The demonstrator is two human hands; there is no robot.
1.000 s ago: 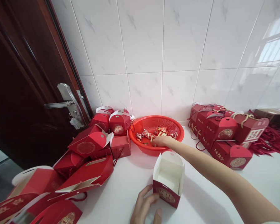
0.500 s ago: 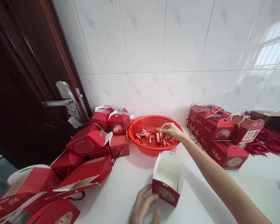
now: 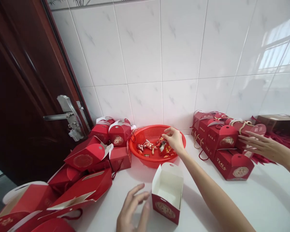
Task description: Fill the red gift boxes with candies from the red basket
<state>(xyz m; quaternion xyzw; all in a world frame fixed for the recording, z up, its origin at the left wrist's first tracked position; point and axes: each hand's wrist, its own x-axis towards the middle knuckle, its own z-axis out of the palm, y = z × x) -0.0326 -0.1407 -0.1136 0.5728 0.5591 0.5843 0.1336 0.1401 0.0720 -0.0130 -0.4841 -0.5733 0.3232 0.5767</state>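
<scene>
My right hand [image 3: 173, 139] reaches into a red plastic basket [image 3: 145, 161], thumb and fingers pinched. Whatever the fingertips hold is too small to make out. Below and beside them lie several red-and-gold wrapped candies [image 3: 168, 150], with more candies [image 3: 148, 144] to the left. My left hand [image 3: 134, 207] is open, fingers apart and curved, just left of an open red gift box [image 3: 165, 208], not touching it. The box stands upright on the white table [image 3: 195, 206], its white inside facing up, and I see nothing in it.
Red gift boxes [image 3: 87, 156] are heaped on the left, some tipped over. Stacked closed boxes [image 3: 222, 138] with rope handles stand right, where another person's hand [image 3: 268, 148] touches one. Behind are dark red tassels [image 3: 284, 138] and a brown carton [image 3: 277, 120]. A door [image 3: 21, 80] stands left.
My left hand has come off the box and moved left. My right hand stays in the basket; the gold packet at its fingertips no longer shows. Another person's hand has reached the right stack.
</scene>
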